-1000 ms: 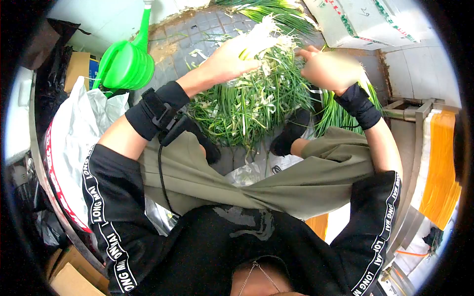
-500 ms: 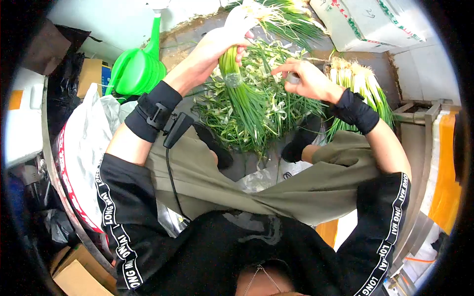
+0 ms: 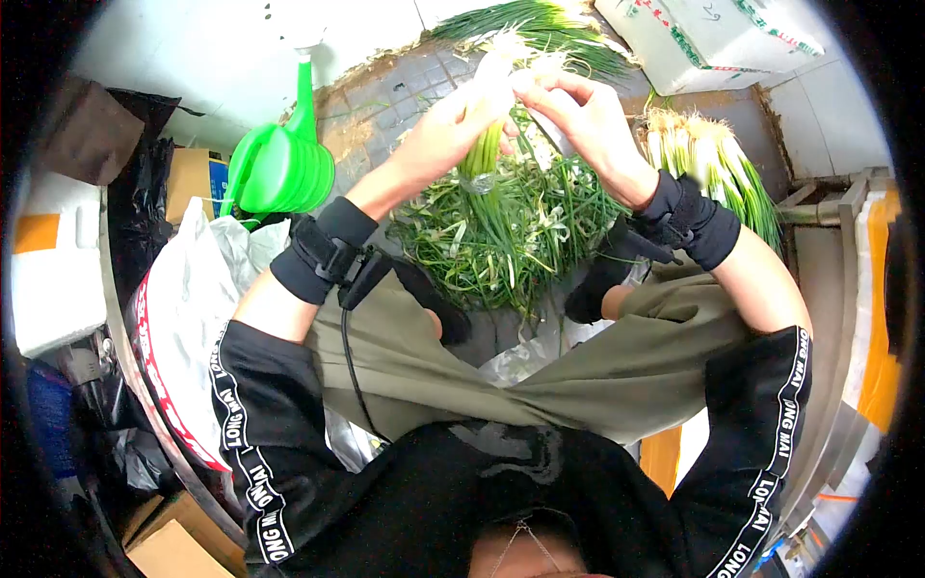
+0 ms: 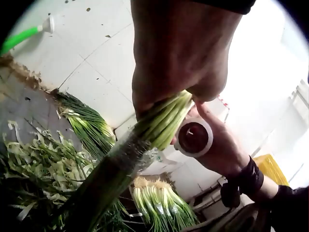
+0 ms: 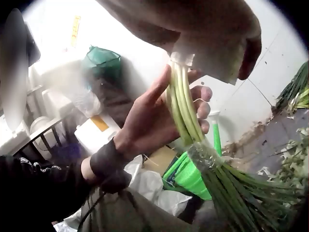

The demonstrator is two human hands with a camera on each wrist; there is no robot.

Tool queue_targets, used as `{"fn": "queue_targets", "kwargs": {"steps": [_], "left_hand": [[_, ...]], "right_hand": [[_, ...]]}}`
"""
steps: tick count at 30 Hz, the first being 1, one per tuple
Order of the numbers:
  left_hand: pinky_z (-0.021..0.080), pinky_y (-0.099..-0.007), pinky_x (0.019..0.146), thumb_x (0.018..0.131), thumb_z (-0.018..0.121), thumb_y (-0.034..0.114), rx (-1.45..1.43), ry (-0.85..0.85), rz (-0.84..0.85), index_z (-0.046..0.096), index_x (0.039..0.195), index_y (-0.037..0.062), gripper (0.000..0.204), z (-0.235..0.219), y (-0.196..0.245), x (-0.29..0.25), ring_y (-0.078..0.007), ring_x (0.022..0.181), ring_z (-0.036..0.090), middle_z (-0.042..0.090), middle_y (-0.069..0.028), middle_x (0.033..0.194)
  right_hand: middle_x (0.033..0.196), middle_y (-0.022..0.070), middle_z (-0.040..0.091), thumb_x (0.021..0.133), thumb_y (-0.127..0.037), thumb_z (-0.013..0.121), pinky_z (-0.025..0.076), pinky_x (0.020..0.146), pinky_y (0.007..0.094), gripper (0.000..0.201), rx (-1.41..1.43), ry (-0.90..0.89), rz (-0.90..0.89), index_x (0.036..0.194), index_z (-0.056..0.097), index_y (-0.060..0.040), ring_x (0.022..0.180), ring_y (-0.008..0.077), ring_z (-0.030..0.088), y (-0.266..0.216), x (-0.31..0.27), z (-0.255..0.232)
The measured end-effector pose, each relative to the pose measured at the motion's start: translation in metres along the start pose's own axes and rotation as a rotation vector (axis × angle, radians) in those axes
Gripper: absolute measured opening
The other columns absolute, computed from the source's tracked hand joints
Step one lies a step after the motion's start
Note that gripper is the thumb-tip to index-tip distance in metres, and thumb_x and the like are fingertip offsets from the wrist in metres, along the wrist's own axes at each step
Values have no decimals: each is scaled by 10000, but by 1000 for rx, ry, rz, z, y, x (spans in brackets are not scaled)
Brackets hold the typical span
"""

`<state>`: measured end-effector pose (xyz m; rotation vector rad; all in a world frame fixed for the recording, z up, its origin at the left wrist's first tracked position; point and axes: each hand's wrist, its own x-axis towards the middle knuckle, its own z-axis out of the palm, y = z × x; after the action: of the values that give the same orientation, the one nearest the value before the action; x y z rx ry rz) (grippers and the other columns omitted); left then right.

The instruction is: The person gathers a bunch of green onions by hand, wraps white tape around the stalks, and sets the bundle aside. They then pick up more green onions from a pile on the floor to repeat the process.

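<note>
A bunch of scallions [image 3: 485,154] hangs in my left hand [image 3: 438,142], roots up and green tops down, with the fingers wrapped round the pale stalks. A band of clear tape [image 5: 203,155] circles the stalks below that hand. My right hand [image 3: 599,125] is up against the bunch near the root end and grips a tape roll [image 4: 210,136]. In the right wrist view a tape strip [image 5: 183,59] lies across the upper stalks beside the left thumb. The roots are hidden behind the right hand in that view.
Loose leaves and trimmings [image 3: 501,246] are heaped on the floor between the feet. Taped scallions [image 3: 708,154] stand at the right, and more greens [image 3: 530,29] lie at the back by a white box [image 3: 699,43]. A green watering can [image 3: 284,169] and white sack [image 3: 188,318] stand left.
My right hand has moved from apart on the right to the scallions' root end, bringing the tape roll. My left hand still holds the bunch, which swung upright, tops down, and has since lowered slightly.
</note>
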<state>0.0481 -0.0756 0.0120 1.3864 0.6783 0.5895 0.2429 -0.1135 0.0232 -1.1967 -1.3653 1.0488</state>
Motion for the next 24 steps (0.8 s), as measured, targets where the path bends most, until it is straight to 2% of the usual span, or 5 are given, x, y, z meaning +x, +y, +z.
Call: {"fn": "queue_targets", "kwargs": {"steps": [2,12,15,17,24], "left_hand": [[508,-281,800,1049,435,336,74,24,105,558,1151,12,361,5,-8,3,-137,850,634,645,-35,933],[513,-292,774,1052,359,436,-70,-108,17,568,1112,35,456,-3,4,-5,-145,798,639,654,-59,900],[508,-289,757,1045,422,382,-128,-174,14,567,1100,35,381,0,5,-5,-135,780,628,644,-53,886],[505,-280,724,1012,523,289,68,-163,124,570,1076,33,269,6,-2,-4,-121,747,615,630,-37,853],[493,-264,664,953,611,211,174,-2,103,582,1037,25,206,8,-6,-1,-105,697,604,620,-14,798]], "right_hand": [[703,-48,608,909,-274,684,395,594,201,261,76,-7,-1,950,712,-18,669,21,498,-2,-1,1],[892,-55,627,926,-309,671,410,734,199,296,22,-145,78,1004,702,-25,829,36,512,5,5,-22],[879,-53,620,928,-322,668,409,707,204,304,19,-188,86,988,701,-26,814,36,508,8,9,-25],[836,-45,605,931,-323,665,407,673,212,296,-152,-225,-137,970,695,-31,792,37,502,11,13,-30],[861,-1,608,926,-283,677,425,683,224,277,-273,-184,-91,1026,662,-25,805,56,522,14,14,-29]]}}
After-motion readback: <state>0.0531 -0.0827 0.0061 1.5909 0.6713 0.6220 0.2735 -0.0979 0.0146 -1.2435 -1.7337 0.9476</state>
